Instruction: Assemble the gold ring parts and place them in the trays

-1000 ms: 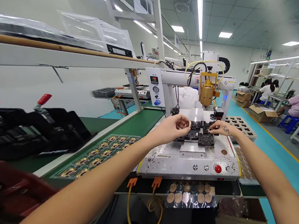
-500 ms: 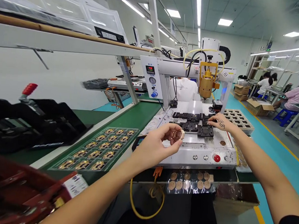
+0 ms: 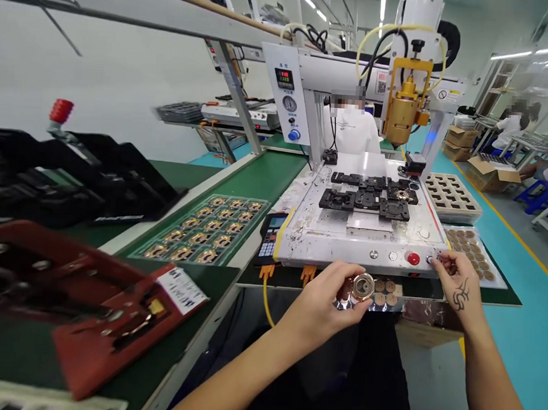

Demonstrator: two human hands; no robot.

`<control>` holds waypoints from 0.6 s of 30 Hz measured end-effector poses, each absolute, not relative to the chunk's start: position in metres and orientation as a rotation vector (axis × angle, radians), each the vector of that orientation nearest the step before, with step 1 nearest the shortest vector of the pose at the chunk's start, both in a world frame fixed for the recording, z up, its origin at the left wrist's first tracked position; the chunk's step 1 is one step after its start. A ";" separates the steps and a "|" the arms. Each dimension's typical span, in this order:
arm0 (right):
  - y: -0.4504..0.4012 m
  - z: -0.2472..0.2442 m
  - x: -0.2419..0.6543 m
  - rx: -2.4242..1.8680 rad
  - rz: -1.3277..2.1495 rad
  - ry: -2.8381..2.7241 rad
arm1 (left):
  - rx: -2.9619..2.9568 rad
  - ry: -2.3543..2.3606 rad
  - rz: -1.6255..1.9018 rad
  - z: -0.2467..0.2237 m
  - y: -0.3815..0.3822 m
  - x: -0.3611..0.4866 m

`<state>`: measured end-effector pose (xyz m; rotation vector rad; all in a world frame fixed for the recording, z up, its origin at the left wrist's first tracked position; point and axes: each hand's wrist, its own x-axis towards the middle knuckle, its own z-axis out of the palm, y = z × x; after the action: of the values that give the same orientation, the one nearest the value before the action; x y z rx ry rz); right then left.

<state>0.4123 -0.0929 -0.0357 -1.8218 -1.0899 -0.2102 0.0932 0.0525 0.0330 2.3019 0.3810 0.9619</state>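
My left hand pinches a round rose-gold watch case between thumb and fingers, in front of the white benchtop machine. At the right end of the machine's front panel, my right hand has its fingers curled, with the thumb tip at a small round button. Nothing shows in that hand. Black fixture blocks lie on the machine's bed, and a gold-coloured ring part sits in the right-hand one. Above them hangs a brass-coloured dispensing head.
A clear tray of gold ring parts lies on the green bench to the left. Nearer stands a red hand press. Round brown discs and a pale slotted tray are at right. A person in white sits behind the machine.
My right hand has left the fixture blocks and come down to the front panel button. My left hand still holds the watch case, now lower and nearer. The view has tilted down.
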 end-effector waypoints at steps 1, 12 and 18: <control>-0.092 -0.038 0.413 -1.821 -0.221 -1.101 | 2.298 0.387 0.956 0.032 0.051 0.093; -0.089 -0.035 0.413 -1.819 -0.249 -1.055 | 2.251 0.406 0.927 0.025 0.047 0.088; -0.084 -0.031 0.411 -1.815 -0.313 -1.074 | 2.224 0.437 0.882 0.024 0.050 0.090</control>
<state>0.4106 -0.0839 -0.0310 -1.8147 -1.0736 -0.3135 0.0899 0.0501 0.0241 2.2238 0.4371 0.8819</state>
